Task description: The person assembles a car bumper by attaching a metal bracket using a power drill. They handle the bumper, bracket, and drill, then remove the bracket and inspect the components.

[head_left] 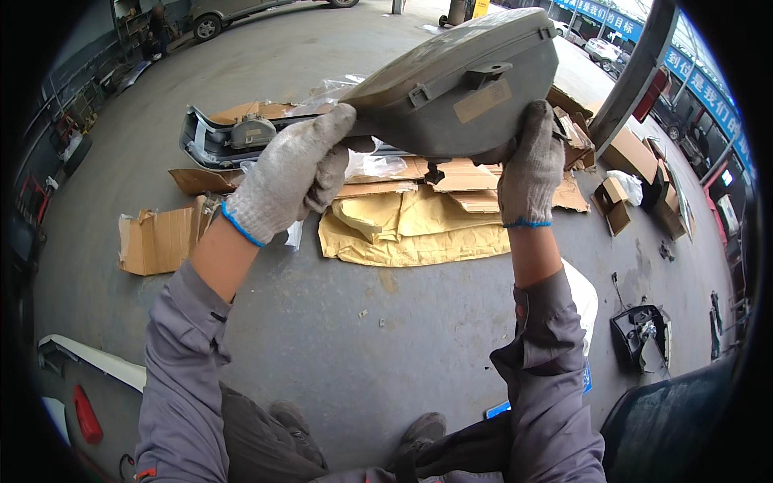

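Observation:
Between both hands I hold up a dusty grey car headlight (451, 88), tilted so that its right end is higher. Clips, a bracket and a tan label show on its grey housing. My left hand (286, 173), in a whitish knit glove with a blue cuff, is closed on its lower left end. On the right end, my right hand (531, 169), in a matching glove, grips the lower edge with the thumb up along its side. The fingers behind it are partly hidden. A small black knob (435, 172) hangs below the housing.
Behind the headlight, a dark bumper (205, 145) lies on flattened cardboard (459, 177) and a yellow paper sack (411, 225). An opened carton (157, 241) is on the left. A black car part (644, 334), a red lamp (87, 414) and a white strip (97, 360) lie around me.

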{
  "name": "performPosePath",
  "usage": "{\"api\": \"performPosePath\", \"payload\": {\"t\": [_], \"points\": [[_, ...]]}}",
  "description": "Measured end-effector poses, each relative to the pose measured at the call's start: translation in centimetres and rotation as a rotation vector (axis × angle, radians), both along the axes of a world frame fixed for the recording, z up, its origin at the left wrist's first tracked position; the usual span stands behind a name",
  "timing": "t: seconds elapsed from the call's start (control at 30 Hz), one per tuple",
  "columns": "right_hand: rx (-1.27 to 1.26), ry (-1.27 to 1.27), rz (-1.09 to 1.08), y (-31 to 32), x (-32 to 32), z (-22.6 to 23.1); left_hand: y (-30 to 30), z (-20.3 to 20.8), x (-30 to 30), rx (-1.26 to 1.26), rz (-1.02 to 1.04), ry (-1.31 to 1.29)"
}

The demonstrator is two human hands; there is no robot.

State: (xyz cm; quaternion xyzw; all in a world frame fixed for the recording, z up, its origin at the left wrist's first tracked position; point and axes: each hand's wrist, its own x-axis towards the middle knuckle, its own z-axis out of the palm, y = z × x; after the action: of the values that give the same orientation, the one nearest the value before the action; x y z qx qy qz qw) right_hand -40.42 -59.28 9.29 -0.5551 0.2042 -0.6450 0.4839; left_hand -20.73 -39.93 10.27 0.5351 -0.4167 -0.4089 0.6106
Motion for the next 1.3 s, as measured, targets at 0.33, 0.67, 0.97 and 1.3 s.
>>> {"api": "performPosePath", "payload": {"t": [0.33, 0.67, 0.97, 1.3], "points": [[-0.091, -0.008, 0.188, -4.3, -1.0, -1.5, -0.1, 0.2, -0.2, -0.158, 0.034, 0.077], [0.434, -0.183, 0.769, -3.9, -1.7, -2.2, -0.3, -0.6, 0.2, 0.056, 0.238, -0.146], [0.403, 0.024, 0.492, -4.9, -0.5, -5.4, -1.3, -2.9, 0.3, 0.058, 0.292, -0.248], [0.069, 0.016, 0.444, -7.9, -2.3, -5.2, -0.9, -3.4, 0.9, -0.104, 0.227, -0.349]]}}
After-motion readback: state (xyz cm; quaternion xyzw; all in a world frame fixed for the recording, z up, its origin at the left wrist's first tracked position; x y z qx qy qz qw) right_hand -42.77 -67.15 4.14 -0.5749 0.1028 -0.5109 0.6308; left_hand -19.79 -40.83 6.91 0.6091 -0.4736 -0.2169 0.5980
